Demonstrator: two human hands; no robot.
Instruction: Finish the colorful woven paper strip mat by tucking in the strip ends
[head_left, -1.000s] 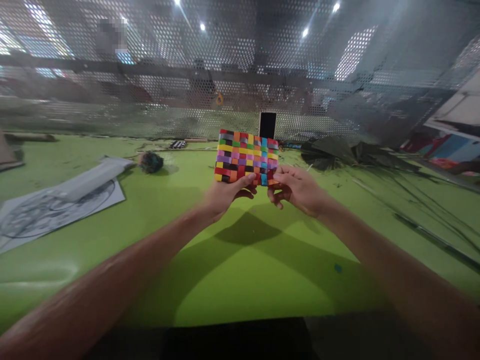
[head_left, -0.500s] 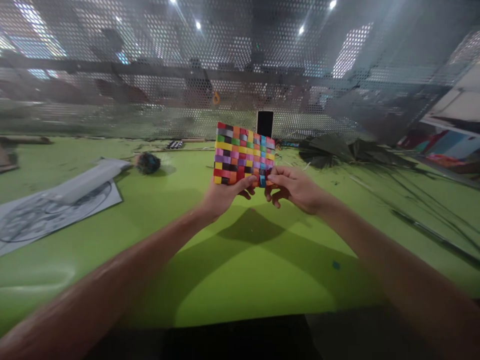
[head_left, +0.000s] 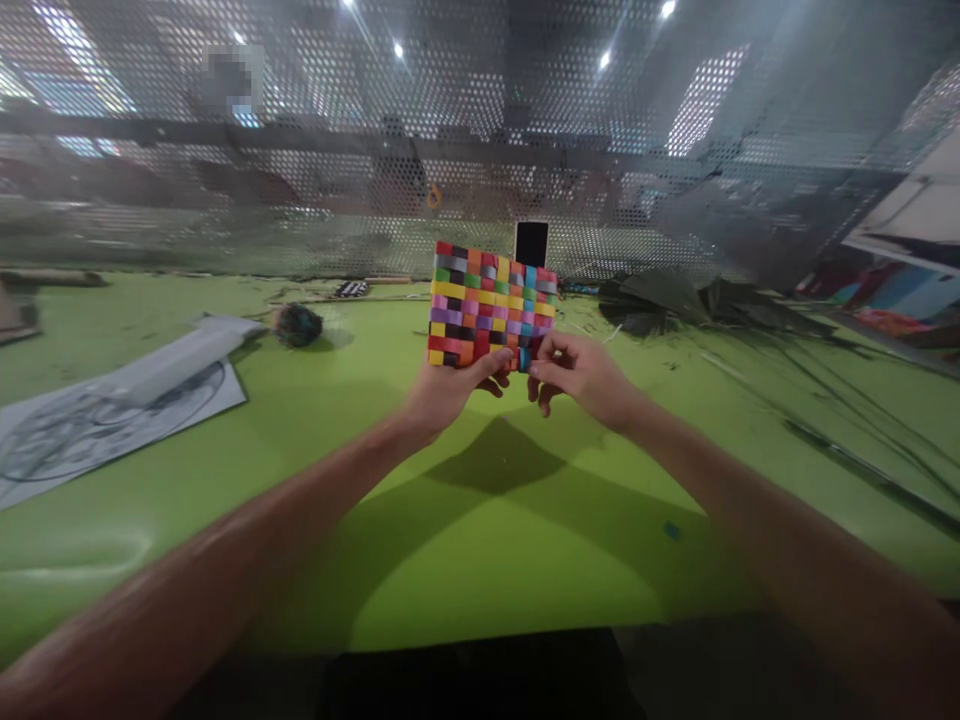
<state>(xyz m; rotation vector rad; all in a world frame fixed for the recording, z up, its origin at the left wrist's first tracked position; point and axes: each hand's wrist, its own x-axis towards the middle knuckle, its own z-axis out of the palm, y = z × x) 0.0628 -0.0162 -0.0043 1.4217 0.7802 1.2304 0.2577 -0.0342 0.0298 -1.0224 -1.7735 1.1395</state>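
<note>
A flat, rectangular woven piece (head_left: 487, 300) of many-coloured strips is held up above the green table, its checkered face toward me. My left hand (head_left: 457, 390) grips it at the lower edge, the thumb across the front and the other fingers mostly behind. At the lower right corner, my right hand (head_left: 581, 375) has thumb and index finger pinched on the weave's edge, with its other fingers curled below. Whether a single strip end lies in that pinch is too small to tell.
Behind the weave a dark-screened phone (head_left: 531, 243) stands against a perforated metal screen (head_left: 337, 150). Left lie a printed drawing (head_left: 187, 410), a wrapped white roll (head_left: 180, 365) and a dark ball (head_left: 297, 325). Dried palm leaves (head_left: 660, 300) and long stems spread over the green table (head_left: 465, 560) at right.
My right hand has shifted slightly left and its fingers have curled closer at the corner. The woven piece has turned a little; its right side sits slightly higher.
</note>
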